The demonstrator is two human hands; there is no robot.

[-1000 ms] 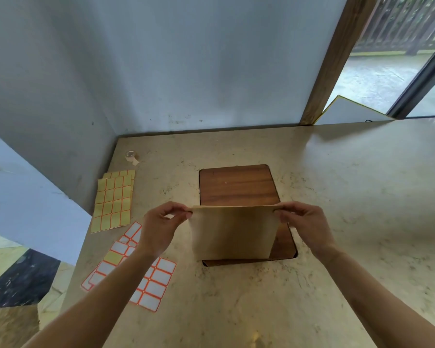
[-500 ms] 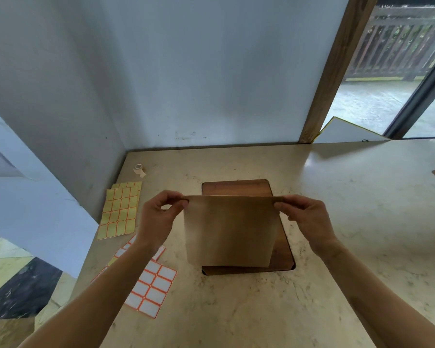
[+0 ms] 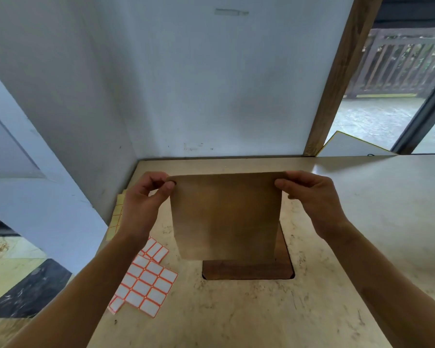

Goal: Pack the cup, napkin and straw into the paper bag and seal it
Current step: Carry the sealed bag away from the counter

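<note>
A flat brown paper bag [image 3: 226, 217] hangs upright in the air above the table. My left hand [image 3: 146, 199] pinches its top left corner and my right hand [image 3: 309, 194] pinches its top right corner. The bag's top edge looks closed and flat. It hides most of a dark wooden board [image 3: 248, 270] set into the table. No cup, napkin or straw is in view.
White stickers with orange borders [image 3: 146, 285] lie on the beige table [image 3: 236, 315] at the left. A yellow sticker sheet [image 3: 114, 219] lies behind my left hand. Walls close the back and left. A wooden post [image 3: 342, 79] stands at the back right.
Both hands have lifted the bag higher and nearer to the camera. The view has tilted up, so more wall shows and the small tape roll is out of sight.
</note>
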